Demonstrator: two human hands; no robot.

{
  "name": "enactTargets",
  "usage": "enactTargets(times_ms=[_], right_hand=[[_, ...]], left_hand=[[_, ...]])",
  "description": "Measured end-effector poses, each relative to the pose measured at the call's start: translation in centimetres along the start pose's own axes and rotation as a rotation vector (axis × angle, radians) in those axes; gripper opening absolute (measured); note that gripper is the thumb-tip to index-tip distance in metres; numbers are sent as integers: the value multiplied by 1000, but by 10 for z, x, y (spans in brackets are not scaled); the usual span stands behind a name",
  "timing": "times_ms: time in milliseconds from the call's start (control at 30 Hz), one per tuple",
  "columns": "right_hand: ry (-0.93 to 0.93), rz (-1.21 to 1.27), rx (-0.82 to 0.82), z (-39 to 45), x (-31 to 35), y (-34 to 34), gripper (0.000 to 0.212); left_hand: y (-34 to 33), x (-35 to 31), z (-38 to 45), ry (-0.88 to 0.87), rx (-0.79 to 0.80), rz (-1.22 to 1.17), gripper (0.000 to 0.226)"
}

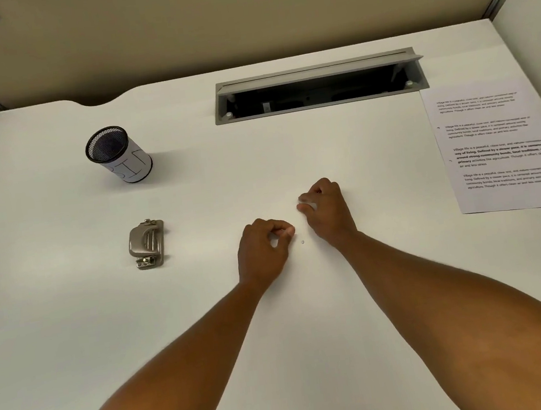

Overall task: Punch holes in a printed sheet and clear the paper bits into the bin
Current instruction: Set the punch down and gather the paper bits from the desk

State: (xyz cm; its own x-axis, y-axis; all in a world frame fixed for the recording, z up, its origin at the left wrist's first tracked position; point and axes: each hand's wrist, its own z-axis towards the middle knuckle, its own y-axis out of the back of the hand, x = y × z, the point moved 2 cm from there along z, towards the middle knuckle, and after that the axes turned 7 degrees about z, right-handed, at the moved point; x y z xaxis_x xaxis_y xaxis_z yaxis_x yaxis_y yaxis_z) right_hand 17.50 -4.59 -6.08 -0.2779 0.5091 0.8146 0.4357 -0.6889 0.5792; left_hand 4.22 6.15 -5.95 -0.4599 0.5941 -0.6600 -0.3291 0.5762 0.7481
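I see one paper dot (302, 242) on the desk (192, 180), just beside my left hand (262, 251), whose fingers (287, 231) are pinched; right hand (325, 207) fingers pinch pale bits.

The printed sheet (498, 145) runs off the right edge; whether the pinched hands (260, 249) hold paper bits is unclear.

Even, bright overhead light is falling on the white worktop (74, 328). The bin (119, 154) is casting a faint, soft shadow to its right. No glare is showing. Wide-angle distortion is bowing the partition edges at the corners. Text on the sheet (498, 145) is reading soft and slightly blurred.
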Motion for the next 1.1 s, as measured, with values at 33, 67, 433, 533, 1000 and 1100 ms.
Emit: enactTargets(times_ms=[33, 67, 433, 533, 1000, 1100], right_hand=[[2, -8, 4, 1, 0, -1, 15], [5, -17, 7, 2, 1, -1, 14], [-70, -109, 75, 13, 10, -5, 15], [-85, -169, 108, 13, 16, -6, 15], [-136, -262, 180, 7, 21, -4, 17], [-127, -248, 195, 6, 20, -3, 16]], left_hand=[[-1, 1, -1, -14, 4, 5, 10], [-1, 1, -1, -27, 7, 11, 10], [-3, 2, -8, -96, 18, 21, 11], [-2, 0, -11, -104, 18, 37, 11], [1, -18, -16, -49, -6, 137, 22], [0, -21, -19, -42, -4, 143, 17]])
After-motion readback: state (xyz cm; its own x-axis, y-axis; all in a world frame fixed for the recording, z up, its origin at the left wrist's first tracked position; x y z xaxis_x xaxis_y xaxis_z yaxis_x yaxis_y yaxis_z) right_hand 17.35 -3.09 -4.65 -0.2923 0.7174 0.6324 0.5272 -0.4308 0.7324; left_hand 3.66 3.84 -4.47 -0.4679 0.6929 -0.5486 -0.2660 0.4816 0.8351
